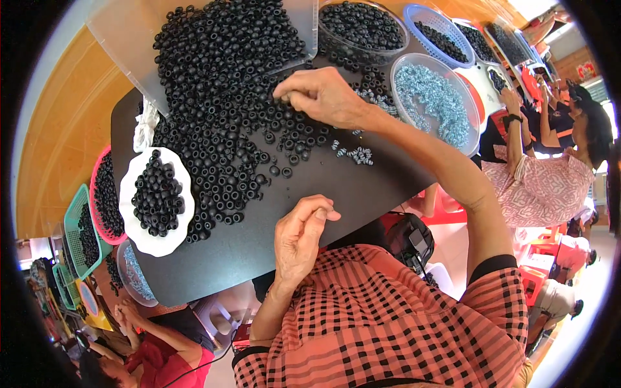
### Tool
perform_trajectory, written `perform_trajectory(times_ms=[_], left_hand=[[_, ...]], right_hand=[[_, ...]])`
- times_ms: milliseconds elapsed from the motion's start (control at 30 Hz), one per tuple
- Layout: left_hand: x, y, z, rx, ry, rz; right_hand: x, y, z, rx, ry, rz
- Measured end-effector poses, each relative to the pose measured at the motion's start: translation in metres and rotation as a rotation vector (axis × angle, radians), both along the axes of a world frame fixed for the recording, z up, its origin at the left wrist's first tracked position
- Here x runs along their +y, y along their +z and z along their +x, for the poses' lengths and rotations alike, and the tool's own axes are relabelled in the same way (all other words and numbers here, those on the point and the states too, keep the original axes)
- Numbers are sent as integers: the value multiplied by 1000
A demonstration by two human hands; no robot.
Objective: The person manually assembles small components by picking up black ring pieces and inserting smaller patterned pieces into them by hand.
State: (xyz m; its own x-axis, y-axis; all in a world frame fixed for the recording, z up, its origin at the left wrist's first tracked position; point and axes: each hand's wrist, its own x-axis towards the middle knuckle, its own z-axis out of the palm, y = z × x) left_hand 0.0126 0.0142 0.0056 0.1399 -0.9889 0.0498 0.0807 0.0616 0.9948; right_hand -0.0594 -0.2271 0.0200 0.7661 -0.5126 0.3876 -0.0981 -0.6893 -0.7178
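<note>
A large heap of small black round parts with holes (220, 129) spills from a clear plastic bin (123, 58) across the dark table (259, 249). Over the heap's right side is my right hand (326, 97), its fingers curled and fingertips down among the parts. Whatever it pinches is hidden. My left hand (301, 236) is held up at the table's near edge, thumb and fingers pressed together; I cannot make out anything in it. Between my hands lie a few loose small metal coil springs (359, 156). A clear round tub (475, 132) of similar springs stands beyond my right wrist.
A white scalloped plate (155, 247) of black parts sits at the table's left. Farther left are a pink basket (97, 213) and a green basket (76, 202). A clear bowl (405, 45) and a blue basket (409, 16) stand at the back right. Other people sit on both sides.
</note>
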Motion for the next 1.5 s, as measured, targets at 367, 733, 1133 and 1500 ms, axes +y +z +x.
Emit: perform_trajectory(times_ms=[367, 733, 1133, 1500], left_hand=[[-1, 2, -2, 2, 49, 34], [-3, 1, -4, -23, 79, -5], [-2, 0, -3, -10, 62, -21], [-1, -1, -2, -5, 47, -75]], right_hand=[[1, 4, -55, -81, -388, 262], [-19, -5, -44, -126, -391, -177], [-36, -6, -24, 86, -223, -213], [-34, -7, -6, 52, -279, -154]])
